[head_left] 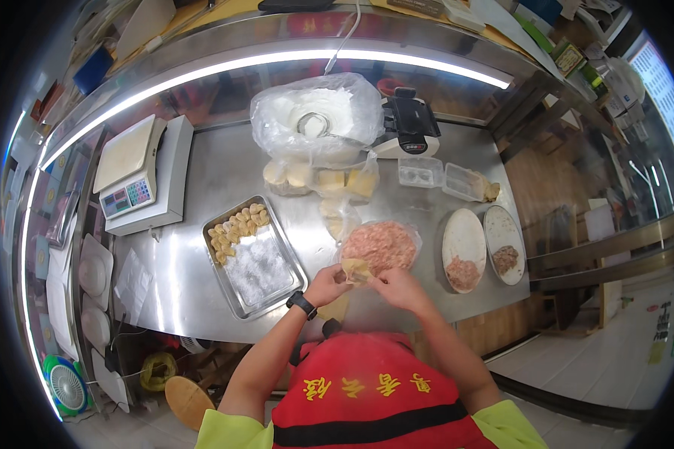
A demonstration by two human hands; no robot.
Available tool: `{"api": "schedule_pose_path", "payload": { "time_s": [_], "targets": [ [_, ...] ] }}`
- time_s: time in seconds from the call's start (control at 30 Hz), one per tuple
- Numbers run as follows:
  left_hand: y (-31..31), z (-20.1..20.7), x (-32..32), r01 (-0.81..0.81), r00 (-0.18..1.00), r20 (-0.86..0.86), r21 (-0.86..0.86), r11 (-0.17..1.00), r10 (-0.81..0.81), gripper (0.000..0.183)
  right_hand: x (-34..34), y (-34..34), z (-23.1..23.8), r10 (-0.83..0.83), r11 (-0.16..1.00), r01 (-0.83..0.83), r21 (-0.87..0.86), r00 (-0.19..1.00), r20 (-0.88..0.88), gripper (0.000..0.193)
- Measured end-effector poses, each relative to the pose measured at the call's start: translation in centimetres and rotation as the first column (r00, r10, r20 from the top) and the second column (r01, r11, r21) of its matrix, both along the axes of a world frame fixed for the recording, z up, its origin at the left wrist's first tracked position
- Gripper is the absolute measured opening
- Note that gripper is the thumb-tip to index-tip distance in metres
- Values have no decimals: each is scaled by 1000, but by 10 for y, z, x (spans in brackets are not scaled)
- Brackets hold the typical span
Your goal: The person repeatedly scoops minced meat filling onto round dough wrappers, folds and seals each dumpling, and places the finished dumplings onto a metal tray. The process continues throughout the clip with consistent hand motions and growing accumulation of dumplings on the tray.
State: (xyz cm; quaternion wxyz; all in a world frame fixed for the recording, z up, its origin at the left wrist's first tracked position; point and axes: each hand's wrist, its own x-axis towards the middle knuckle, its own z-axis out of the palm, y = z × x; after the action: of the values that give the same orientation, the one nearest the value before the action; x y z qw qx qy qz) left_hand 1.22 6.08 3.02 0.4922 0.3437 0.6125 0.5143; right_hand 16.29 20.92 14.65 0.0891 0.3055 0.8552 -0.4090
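In front of me, just above the table's near edge, my left hand (329, 286) and my right hand (398, 289) pinch a thin yellow dumpling wrapper (357, 269) between them. The wrapper looks partly folded; whether filling lies inside cannot be made out. Right behind it sits a round mound of pink minced meat (380, 244) in clear plastic. More flat yellow wrappers (335, 308) lie beneath my left wrist, partly covered by it. To the left, a metal tray (285, 241) dusted with white flour holds several finished dumplings (238, 226) grouped at its far end.
Bagged wrapper stacks (323, 179) and an open bag of white flour (314, 112) stand farther back. Two oval dishes with a little meat, one white (464, 232), one greyish (501, 223), are at right, near clear plastic boxes (419, 172). A scale (132, 161) occupies the left.
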Motion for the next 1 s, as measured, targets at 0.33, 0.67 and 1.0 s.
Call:
{"api": "schedule_pose_path", "payload": {
  "time_s": [0.33,0.67,1.0],
  "targets": [
    [9,32,11,48,878,-479,80,996,-4,20,-22,-8,7,120,980,-141,141,982,148,43],
    [-11,7,-2,-38,848,-514,186,982,130,17,-16,27,-9,276,954,-253,-159,951,141,42],
    [-101,-49,-125,-492,686,-676,-157,856,269,52,44,32,-13,-32,903,187,-387,927,373,41]
  ]
}}
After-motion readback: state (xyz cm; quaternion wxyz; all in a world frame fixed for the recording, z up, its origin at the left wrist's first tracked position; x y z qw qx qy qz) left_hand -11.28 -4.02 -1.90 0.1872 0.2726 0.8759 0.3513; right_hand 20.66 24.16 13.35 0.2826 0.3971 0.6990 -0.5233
